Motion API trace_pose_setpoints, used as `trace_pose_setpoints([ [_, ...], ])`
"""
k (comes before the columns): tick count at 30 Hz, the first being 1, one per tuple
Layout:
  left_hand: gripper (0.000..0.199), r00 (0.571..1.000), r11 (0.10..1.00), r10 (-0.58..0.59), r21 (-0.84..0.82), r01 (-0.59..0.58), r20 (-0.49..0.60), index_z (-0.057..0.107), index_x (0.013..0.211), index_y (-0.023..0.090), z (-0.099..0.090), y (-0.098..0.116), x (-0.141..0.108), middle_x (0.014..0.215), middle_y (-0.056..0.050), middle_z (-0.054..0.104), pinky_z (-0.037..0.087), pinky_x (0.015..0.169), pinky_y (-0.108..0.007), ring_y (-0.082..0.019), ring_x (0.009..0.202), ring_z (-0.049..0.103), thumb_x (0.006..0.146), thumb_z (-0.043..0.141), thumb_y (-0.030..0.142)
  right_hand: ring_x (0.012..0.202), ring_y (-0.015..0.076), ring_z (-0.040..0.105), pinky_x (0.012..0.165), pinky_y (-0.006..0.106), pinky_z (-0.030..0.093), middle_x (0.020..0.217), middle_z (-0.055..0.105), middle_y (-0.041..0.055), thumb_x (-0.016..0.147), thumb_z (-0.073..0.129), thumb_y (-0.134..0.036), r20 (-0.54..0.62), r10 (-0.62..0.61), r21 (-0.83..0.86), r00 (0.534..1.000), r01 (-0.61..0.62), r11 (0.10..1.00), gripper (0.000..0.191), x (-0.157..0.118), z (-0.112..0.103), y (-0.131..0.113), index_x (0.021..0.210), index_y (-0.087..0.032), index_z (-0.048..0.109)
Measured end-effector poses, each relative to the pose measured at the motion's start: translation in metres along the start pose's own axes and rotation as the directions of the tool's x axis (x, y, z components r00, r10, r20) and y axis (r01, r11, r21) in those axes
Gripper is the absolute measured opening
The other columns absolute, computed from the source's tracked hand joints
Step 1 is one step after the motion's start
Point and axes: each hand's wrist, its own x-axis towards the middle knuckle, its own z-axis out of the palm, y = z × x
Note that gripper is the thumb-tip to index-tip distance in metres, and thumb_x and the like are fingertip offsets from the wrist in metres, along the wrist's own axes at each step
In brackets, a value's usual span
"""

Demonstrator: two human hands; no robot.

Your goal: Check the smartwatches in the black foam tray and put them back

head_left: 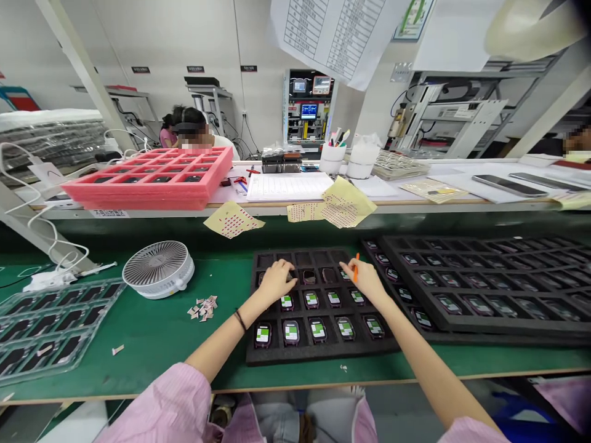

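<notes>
Right hand (364, 280) gripped one orange tool (356, 268); left hand (276, 283) curled over black tray (323, 355), grip unclear; five watches (318, 330) along its front edge; one fan (159, 267), green tabletop's (152, 344) back left; pale wall (161, 37)

Gap betw. fan (159, 267) & foam tray (323, 354), L forearm (217, 352) crossing near end; tray stack (494, 325) blocks R side.

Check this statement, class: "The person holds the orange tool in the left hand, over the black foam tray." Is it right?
No, the hand is wrong: the head view shows the orange tool in the right hand, over the black foam tray.
</notes>
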Motion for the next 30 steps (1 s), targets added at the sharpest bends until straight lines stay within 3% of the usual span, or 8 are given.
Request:
trace_pose_setpoints([
  [2,0.015,0.988,0.983,-0.084,0.171,0.06,0.133,0.062,0.088,0.018,-0.018,-0.01,-0.019,0.098,-0.009,0.063,0.048,0.082,-0.034,-0.023,0.097,0.06,0.083,0.048,0.016,0.059,0.0211,0.062,0.055,0.027,0.036,0.061,0.063,0.0062,0.086,0.05,-0.042,0.037,0.097,-0.149,0.995,-0.091,0.985,0.031,-0.001,-0.007,0.012,0.063,-0.021,0.052],
  [4,0.019,0.972,0.969,-0.141,0.227,0.097,0.189,0.063,0.082,0.015,-0.032,-0.018,-0.037,0.088,-0.011,0.065,0.049,0.076,-0.034,-0.025,0.088,0.063,0.084,0.044,0.013,0.066,0.0223,0.065,0.056,0.026,0.037,0.068,0.067,0.008,0.087,0.05,-0.033,0.093,0.177,-0.235,0.98,-0.151,0.96,0.022,-0.002,-0.007,0.018,0.072,-0.019,0.059],
  [6,0.023,0.964,0.956,-0.176,0.267,0.119,0.201,0.063,0.085,0.011,-0.037,-0.021,-0.052,0.088,-0.015,0.065,0.049,0.075,-0.037,-0.028,0.09,0.062,0.086,0.04,0.012,0.07,0.0227,0.067,0.058,0.026,0.038,0.072,0.069,0.009,0.088,0.05,-0.028,0.133,0.205,-0.259,0.97,-0.165,0.952,0.019,-0.002,-0.003,0.018,0.078,-0.018,0.062],
  [12,0.032,0.964,0.914,-0.224,0.374,0.155,0.146,0.059,0.1,0.005,-0.017,-0.01,-0.07,0.099,-0.02,0.063,0.048,0.078,-0.039,-0.031,0.1,0.058,0.092,0.028,0.013,0.086,0.0251,0.067,0.067,0.027,0.042,0.088,0.072,0.0116,0.089,0.047,-0.026,0.184,0.231,-0.243,0.955,-0.183,0.952,0.023,0.006,0.007,0.016,0.091,-0.016,0.067],
  [17,0.028,0.96,0.913,-0.273,0.328,0.241,0.056,0.056,0.098,0.006,-0.001,-0.005,-0.072,0.097,-0.02,0.063,0.048,0.079,-0.037,-0.029,0.095,0.06,0.092,0.03,0.014,0.092,0.0226,0.066,0.072,0.026,0.043,0.1,0.071,0.0104,0.09,0.043,-0.026,0.22,0.257,-0.188,0.941,-0.218,0.958,0.027,0.014,0.009,0.025,0.097,-0.017,0.067],
  [20,0.029,0.958,0.932,-0.279,0.259,0.253,0.065,0.055,0.098,0.009,-0.002,-0.008,-0.073,0.092,-0.018,0.065,0.046,0.08,-0.036,-0.028,0.093,0.062,0.094,0.028,0.019,0.09,0.0222,0.065,0.071,0.026,0.043,0.098,0.071,0.0091,0.089,0.04,-0.023,0.233,0.273,-0.164,0.933,-0.239,0.957,0.029,0.017,0.012,0.029,0.098,-0.019,0.067],
  [25,0.033,0.942,0.957,-0.29,0.064,0.283,0.172,0.052,0.109,0.012,-0.012,-0.015,-0.075,0.092,-0.015,0.067,0.044,0.075,-0.034,-0.028,0.092,0.062,0.095,0.029,0.032,0.069,0.0176,0.064,0.063,0.025,0.04,0.086,0.071,0.0027,0.088,0.038,-0.025,0.288,0.303,-0.099,0.908,-0.287,0.953,0.03,0.024,0.014,0.031,0.088,-0.023,0.068],
  [30,0.043,0.927,0.979,-0.08,-0.148,0.143,0.367,0.041,0.13,0.019,-0.029,-0.034,-0.072,0.082,-0.005,0.062,0.04,0.065,-0.028,-0.023,0.078,0.061,0.09,0.041,0.035,0.065,0.018,0.062,0.063,0.027,0.04,0.074,0.069,0.0019,0.083,0.045,-0.027,0.314,0.292,0.046,0.904,-0.322,0.946,0.024,0.024,0.014,0.031,0.081,-0.023,0.068],
])
